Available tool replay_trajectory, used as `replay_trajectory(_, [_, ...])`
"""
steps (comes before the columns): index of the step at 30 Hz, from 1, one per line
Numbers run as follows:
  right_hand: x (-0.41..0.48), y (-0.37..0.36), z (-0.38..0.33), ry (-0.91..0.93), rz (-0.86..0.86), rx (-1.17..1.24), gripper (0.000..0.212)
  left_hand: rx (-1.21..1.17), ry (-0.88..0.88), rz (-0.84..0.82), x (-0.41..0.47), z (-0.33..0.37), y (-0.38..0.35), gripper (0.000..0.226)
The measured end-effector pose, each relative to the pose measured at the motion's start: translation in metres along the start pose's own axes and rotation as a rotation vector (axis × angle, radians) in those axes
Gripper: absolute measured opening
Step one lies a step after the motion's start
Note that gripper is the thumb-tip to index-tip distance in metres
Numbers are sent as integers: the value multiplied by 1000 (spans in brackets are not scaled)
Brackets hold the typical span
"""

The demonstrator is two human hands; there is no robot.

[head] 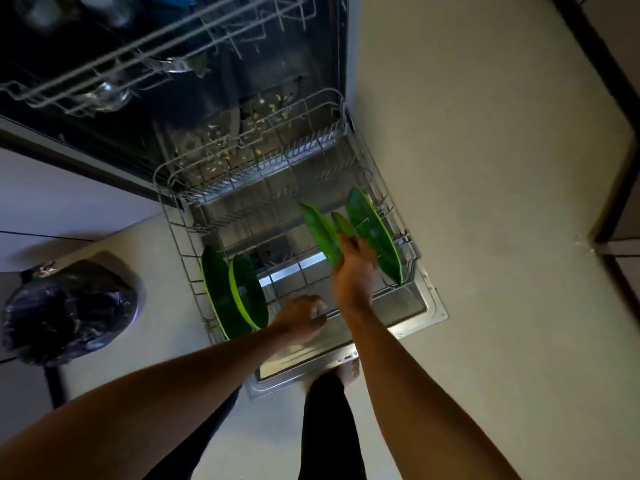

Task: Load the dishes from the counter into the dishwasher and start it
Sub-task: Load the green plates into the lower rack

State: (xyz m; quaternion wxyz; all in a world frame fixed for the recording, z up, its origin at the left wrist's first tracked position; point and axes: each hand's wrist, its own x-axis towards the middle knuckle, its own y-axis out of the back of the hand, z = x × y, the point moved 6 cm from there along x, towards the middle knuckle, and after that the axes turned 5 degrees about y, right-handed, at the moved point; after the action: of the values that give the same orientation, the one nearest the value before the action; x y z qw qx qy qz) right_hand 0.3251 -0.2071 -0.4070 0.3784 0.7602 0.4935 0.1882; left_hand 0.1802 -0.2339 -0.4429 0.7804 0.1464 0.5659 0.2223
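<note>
The dishwasher stands open with its lower rack [180, 237] pulled out over the lowered door [426, 306]. Two green plates [239, 292] stand upright at the rack's left end. Another large green plate [374, 233] stands at the right end. My right hand [353, 271] grips a green plate [320, 230] by its lower edge, tilted among the tines just left of that one; a smaller green piece [343, 223] shows between them. My left hand [304, 318] hovers over the rack's front rim with its fingers loosely curled, holding nothing.
The upper rack [121, 64] is pulled out above, with glassware [104, 95] in it. A bin lined with a dark bag [69, 310] stands on the floor at the left. My legs and a bare foot [349, 372] are at the door's front edge. Pale floor lies to the right.
</note>
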Motion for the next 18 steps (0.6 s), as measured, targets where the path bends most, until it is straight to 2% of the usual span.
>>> replay_trajectory(5, [-10,-5,0,-60,53,-106,41,48,30,-107,10,-9,-14,22])
replay_trajectory(8, [-19,-6,-4,-30,51,-79,36,10,33,-83,10,-13,-16,28])
replay_trajectory(14, [-25,12,-11,67,100,-88,30,-74,50,-86,9,-15,-12,26])
replay_trajectory(18, [-14,11,-5,54,66,-108,30,-121,44,-91,6,-12,-5,24])
